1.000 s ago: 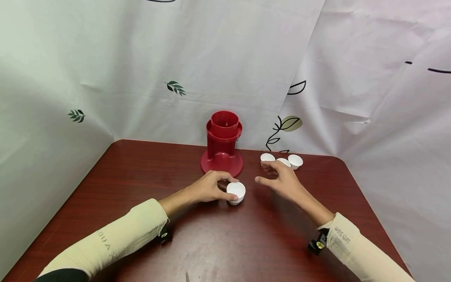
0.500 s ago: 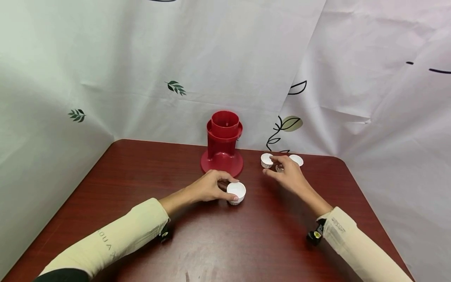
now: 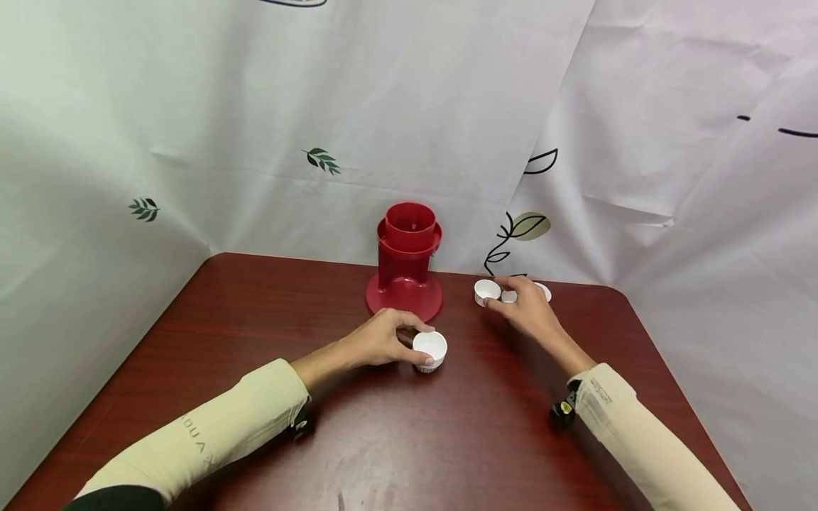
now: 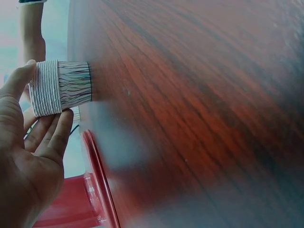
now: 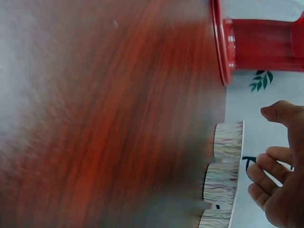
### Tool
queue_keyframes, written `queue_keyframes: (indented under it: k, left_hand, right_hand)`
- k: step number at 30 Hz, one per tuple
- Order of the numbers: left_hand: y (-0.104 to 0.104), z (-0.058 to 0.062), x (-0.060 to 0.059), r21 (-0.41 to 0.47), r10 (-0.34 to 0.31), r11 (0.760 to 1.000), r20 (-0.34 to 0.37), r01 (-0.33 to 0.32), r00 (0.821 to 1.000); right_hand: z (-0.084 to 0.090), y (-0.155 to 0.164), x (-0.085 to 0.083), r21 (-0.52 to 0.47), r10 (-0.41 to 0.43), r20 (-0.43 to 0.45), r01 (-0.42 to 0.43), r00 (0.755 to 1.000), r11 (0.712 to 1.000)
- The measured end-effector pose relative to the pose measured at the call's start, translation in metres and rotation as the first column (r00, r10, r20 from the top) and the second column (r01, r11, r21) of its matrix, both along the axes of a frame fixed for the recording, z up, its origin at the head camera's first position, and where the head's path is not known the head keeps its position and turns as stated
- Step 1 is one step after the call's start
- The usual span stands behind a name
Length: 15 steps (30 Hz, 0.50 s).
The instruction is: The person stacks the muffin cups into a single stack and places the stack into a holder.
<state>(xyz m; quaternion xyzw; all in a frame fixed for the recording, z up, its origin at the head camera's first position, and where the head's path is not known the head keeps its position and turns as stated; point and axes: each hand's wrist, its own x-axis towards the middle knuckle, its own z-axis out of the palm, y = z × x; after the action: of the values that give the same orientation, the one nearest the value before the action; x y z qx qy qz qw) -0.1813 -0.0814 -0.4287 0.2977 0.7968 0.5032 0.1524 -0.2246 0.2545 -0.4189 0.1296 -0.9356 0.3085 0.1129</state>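
Note:
My left hand grips a stack of white paper baking cups between thumb and fingers, mouth up, near the middle of the table. Several nested rims and a wavy-lined side show on this stack in the left wrist view. Over three more paper cups at the back right hovers my right hand, thumb and fingers apart. Its thumb and index finger overlap the leftmost cup in the head view. The middle cup and right cup are partly hidden behind the hand.
A red plastic holder with a round base and a tube-like top stands at the back centre, just beyond the left hand. The brown wooden table ends at a white patterned curtain behind and at the sides.
My right hand has moved right and back, from in front of the cups to over them, its fingers coming around the leftmost cup. The left hand keeps its grip on the stack, nearly still.

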Motion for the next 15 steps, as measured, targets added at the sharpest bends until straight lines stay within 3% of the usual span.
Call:
queue_keyframes:
  k: [11, 15]
  left_hand:
    - [0.000, 0.000, 0.000, 0.009, 0.004, 1.000, 0.007, -0.004, 1.000]
    - [0.000, -0.001, 0.000, 0.007, 0.007, 1.000, 0.006, -0.007, 1.000]
  right_hand:
    - [-0.004, 0.004, -0.018, 0.076, -0.020, 0.041, 0.017, 0.999, 0.997]
    - [-0.027, 0.015, -0.043, 0.121, -0.023, 0.049, 0.017, 0.999, 0.993]
